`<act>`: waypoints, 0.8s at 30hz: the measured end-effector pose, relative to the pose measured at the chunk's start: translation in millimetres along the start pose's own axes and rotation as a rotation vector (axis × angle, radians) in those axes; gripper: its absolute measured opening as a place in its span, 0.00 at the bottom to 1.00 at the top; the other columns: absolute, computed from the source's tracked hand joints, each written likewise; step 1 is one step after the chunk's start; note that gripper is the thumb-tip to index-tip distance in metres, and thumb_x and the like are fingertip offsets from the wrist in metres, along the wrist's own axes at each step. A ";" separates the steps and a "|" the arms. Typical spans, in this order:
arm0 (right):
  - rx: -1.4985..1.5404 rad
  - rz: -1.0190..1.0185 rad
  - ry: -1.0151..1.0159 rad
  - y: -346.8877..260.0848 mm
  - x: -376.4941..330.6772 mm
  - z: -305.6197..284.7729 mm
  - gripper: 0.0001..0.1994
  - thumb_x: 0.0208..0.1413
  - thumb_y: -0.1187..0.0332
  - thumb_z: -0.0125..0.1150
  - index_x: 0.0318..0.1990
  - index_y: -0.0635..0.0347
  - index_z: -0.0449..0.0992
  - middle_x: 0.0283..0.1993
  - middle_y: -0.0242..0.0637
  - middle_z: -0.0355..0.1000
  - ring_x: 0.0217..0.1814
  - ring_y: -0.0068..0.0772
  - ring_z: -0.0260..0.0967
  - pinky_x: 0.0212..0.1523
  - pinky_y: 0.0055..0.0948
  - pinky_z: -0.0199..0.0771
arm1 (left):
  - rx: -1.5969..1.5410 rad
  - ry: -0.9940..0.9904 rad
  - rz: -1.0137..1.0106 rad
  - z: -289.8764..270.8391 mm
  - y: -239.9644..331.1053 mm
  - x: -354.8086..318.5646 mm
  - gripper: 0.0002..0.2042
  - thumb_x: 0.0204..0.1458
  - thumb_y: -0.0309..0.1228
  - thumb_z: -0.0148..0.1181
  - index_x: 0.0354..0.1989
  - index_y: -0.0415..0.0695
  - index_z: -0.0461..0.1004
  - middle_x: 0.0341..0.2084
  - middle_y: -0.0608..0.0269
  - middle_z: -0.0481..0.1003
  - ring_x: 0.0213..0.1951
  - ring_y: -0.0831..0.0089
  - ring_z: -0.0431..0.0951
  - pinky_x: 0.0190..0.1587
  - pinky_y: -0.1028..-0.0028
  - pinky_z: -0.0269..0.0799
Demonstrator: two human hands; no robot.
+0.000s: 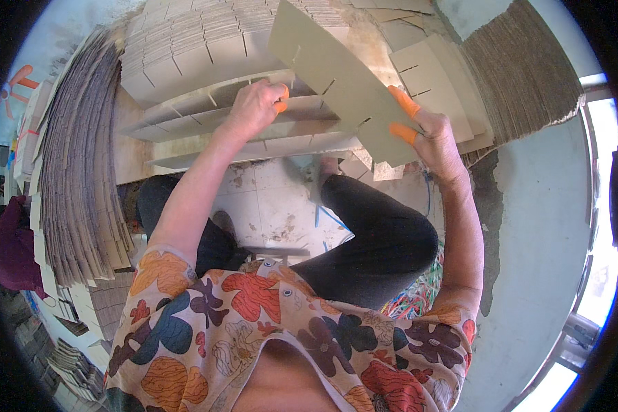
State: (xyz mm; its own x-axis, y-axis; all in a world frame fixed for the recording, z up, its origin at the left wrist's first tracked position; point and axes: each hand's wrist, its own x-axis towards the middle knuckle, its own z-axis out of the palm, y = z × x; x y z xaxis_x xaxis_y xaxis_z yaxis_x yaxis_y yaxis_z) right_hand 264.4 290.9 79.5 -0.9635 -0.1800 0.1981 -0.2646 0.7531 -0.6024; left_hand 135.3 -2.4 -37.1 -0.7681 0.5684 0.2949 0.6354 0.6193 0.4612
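Observation:
My right hand, with orange finger covers, grips the lower right end of a long flat cardboard strip. Slots are cut into this strip, and it slants up toward the far middle. Left of it, my left hand is curled above several slotted cardboard strips standing on edge in rows. Its orange-covered fingertips are pressed together near the top edges of those rows; whether cardboard is between them is hidden.
A thick block of slotted cardboard stands at the back. Tall cardboard stacks rise at the left and right, with loose flat pieces beside the right one. Coloured straps lie on the floor by my right knee.

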 end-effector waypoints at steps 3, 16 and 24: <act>-0.048 0.024 -0.042 -2.4 3.7 0.2 0.28 0.50 0.75 0.63 0.60 0.49 0.67 0.30 0.47 0.75 0.28 0.37 0.72 0.37 0.31 0.74 | -0.143 0.228 0.020 -6.0 -3.1 9.5 0.10 0.43 0.32 0.66 0.33 0.43 0.76 0.27 0.51 0.75 0.29 0.54 0.74 0.32 0.60 0.70; -0.062 -0.013 -0.153 6.2 9.0 30.6 0.27 0.49 0.76 0.60 0.60 0.53 0.66 0.35 0.53 0.73 0.35 0.51 0.74 0.37 0.38 0.74 | 0.171 0.106 -0.131 -11.5 -41.4 49.4 0.02 0.44 0.21 0.56 0.26 0.40 0.72 0.24 0.46 0.74 0.31 0.46 0.75 0.33 0.54 0.70; -0.145 -0.083 -0.320 4.1 40.2 32.1 0.31 0.49 0.77 0.59 0.63 0.58 0.60 0.33 0.54 0.72 0.33 0.48 0.70 0.37 0.39 0.71 | 0.144 0.067 -0.127 -10.8 -49.0 53.1 0.04 0.45 0.24 0.59 0.26 0.40 0.71 0.24 0.47 0.73 0.30 0.45 0.73 0.33 0.55 0.70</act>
State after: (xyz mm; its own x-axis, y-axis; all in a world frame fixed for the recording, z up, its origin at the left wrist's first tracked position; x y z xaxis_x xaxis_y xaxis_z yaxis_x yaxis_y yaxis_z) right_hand 223.3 266.4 60.2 -0.9089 -0.4162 -0.0247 -0.3560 0.8054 -0.4739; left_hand 62.5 -8.4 -35.0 -0.8433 0.4467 0.2989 0.5343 0.7573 0.3755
